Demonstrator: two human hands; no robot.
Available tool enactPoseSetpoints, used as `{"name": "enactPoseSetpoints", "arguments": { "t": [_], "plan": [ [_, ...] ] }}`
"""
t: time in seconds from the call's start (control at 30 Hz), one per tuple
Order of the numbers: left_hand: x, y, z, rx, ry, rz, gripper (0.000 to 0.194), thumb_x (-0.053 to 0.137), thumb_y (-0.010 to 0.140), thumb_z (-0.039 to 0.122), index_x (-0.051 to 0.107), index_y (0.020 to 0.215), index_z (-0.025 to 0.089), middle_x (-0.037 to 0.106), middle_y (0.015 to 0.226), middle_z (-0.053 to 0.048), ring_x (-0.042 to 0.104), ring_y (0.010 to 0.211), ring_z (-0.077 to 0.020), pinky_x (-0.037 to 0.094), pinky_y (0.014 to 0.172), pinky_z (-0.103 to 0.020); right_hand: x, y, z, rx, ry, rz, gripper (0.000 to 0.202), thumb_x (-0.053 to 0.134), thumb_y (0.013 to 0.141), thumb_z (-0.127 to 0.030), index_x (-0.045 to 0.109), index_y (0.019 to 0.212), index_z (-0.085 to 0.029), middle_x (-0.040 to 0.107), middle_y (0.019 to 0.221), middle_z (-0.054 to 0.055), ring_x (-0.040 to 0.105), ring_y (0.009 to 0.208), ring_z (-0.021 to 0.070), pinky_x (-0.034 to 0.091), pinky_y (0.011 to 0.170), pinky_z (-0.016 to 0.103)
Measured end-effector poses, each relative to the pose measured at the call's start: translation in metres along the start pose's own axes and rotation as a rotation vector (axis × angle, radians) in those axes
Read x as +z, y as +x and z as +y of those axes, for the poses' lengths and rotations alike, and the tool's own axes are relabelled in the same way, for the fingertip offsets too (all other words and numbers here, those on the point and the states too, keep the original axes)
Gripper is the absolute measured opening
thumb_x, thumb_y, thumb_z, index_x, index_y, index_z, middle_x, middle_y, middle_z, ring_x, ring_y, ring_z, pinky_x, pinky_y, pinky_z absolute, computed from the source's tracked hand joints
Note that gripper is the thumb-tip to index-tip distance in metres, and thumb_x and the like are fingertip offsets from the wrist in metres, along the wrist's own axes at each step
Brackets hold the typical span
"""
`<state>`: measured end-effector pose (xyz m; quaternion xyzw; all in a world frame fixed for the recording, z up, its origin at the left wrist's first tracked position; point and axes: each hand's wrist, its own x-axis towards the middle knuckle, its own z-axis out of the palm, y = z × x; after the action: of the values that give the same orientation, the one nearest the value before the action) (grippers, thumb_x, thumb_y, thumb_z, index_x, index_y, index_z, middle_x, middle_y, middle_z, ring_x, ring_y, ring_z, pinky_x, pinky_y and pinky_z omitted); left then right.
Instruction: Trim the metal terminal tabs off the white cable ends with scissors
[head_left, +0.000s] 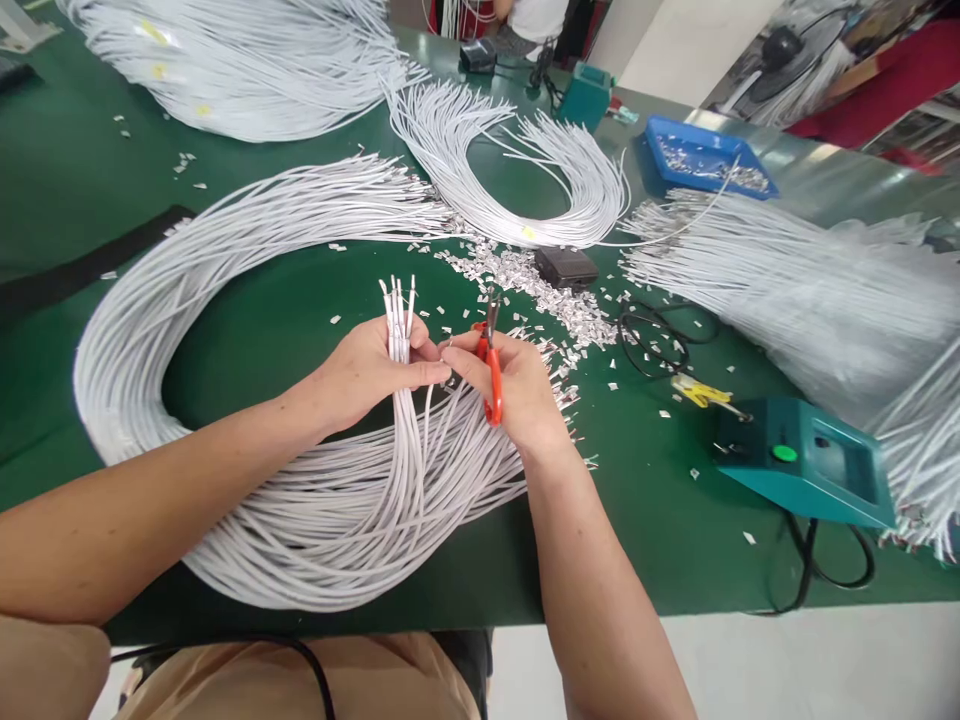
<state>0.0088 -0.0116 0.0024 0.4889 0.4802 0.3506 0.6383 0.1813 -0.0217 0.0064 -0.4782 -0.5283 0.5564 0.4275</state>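
Head view: at centre the left hand (367, 368) grasps a cable bundle (403, 420) upright, apparently to keep its tips together and clear. The right hand (529, 385) grips orange-handled snips (494, 382), likely tucked so thumb and forefinger can meet the left's; what these pinch is hard to tell. The bundle rises from a coil (124, 350) sweeping from six to ten o'clock, close to the near edge. Scraps (517, 278) crowd one o'clock; bare tabletop (671, 545) leaves room at four o'clock
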Motion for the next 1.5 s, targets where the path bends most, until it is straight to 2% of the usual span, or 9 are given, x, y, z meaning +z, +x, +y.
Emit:
{"name": "enactPoseSetpoints", "arguments": {
  "t": [0.1,0.2,0.4,0.53,0.6,0.77,1.0,1.17,1.5],
  "plan": [
    [-0.006,0.001,0.003,-0.096,-0.025,-0.176,0.031,0.079,0.066,0.019,0.055,0.086,0.019,0.067,0.081,0.001,0.063,0.08,-0.0138,0.048,0.078,-0.031,-0.002,0.0,-0.001,0.024,0.026,-0.026,0.02,0.073,0.072,-0.036,0.065,0.068,-0.019,0.056,0.065,-0.003,0.05,0.063,0.0103,0.041,0.064,0.026],
    [-0.012,0.001,0.007,-0.176,-0.059,-0.291,0.041,0.075,0.07,0.014,0.057,0.107,0.019,0.07,0.094,-0.003,0.066,0.088,-0.0161,0.05,0.082,-0.034,-0.005,0.001,-0.002,0.057,0.012,0.077,0.023,0.073,0.07,-0.037,0.062,0.065,-0.018,0.053,0.062,-0.004,0.045,0.058,0.0086,0.038,0.059,0.024],
    [-0.011,-0.001,0.007,-0.203,-0.076,-0.21,0.044,0.078,0.069,0.016,0.057,0.107,0.019,0.068,0.081,0.002,0.07,0.08,-0.016,0.053,0.079,-0.031,-0.009,0.002,0.0,0.14,-0.302,0.224,0.026,0.07,0.07,-0.039,0.059,0.063,-0.017,0.045,0.056,-0.005,0.036,0.053,0.0087,0.032,0.053,0.026],
    [-0.006,-0.001,0.006,-0.191,-0.108,-0.164,0.042,0.081,0.066,0.017,0.057,0.1,0.018,0.069,0.077,0.002,0.07,0.076,-0.0157,0.052,0.08,-0.032,-0.006,0.001,0.001,-0.108,-0.453,0.492,0.015,0.067,0.074,-0.032,0.066,0.071,-0.018,0.062,0.074,0.0,0.049,0.066,0.0126,0.04,0.065,0.029],
    [-0.004,-0.001,0.005,-0.181,-0.13,-0.167,0.042,0.081,0.066,0.017,0.057,0.099,0.019,0.069,0.078,0.002,0.07,0.075,-0.0157,0.052,0.081,-0.033,-0.003,-0.001,-0.002,-0.157,-0.355,0.441,0.01,0.064,0.076,-0.028,0.069,0.077,-0.019,0.065,0.079,0.001,0.053,0.07,0.013,0.042,0.069,0.029],
    [-0.001,-0.001,0.004,-0.13,-0.078,-0.18,0.027,0.079,0.067,0.017,0.06,0.086,0.017,0.068,0.079,0.002,0.069,0.077,-0.0159,0.051,0.079,-0.031,0.003,-0.004,-0.01,-0.061,-0.098,0.235,0.01,0.064,0.075,-0.025,0.072,0.076,-0.018,0.067,0.077,0.001,0.057,0.07,0.0125,0.044,0.068,0.027],
    [-0.002,-0.001,0.002,-0.184,-0.146,-0.228,0.02,0.076,0.074,0.025,0.059,0.08,0.017,0.066,0.081,0.0,0.067,0.081,-0.0153,0.049,0.076,-0.029,0.0,-0.003,-0.007,-0.013,-0.129,0.18,0.011,0.061,0.075,-0.022,0.067,0.067,-0.015,0.059,0.067,-0.002,0.047,0.061,0.0089,0.039,0.06,0.023],
    [-0.002,0.0,-0.001,-0.179,-0.251,-0.178,0.025,0.075,0.075,0.022,0.051,0.074,0.017,0.059,0.078,0.002,0.06,0.074,-0.0095,0.045,0.07,-0.023,-0.001,-0.002,-0.003,0.01,-0.179,0.142,0.014,0.059,0.077,-0.026,0.065,0.068,-0.016,0.055,0.065,-0.003,0.042,0.059,0.0085,0.036,0.057,0.023],
    [0.0,-0.001,-0.001,-0.075,-0.213,-0.161,0.02,0.067,0.082,0.021,0.049,0.076,0.017,0.061,0.074,0.002,0.057,0.07,-0.0092,0.042,0.071,-0.025,-0.013,-0.004,-0.01,0.064,-0.073,-0.019,0.018,0.07,0.076,-0.035,0.072,0.079,-0.018,0.064,0.073,-0.001,0.052,0.066,0.0109,0.042,0.065,0.025]
  ]
}}
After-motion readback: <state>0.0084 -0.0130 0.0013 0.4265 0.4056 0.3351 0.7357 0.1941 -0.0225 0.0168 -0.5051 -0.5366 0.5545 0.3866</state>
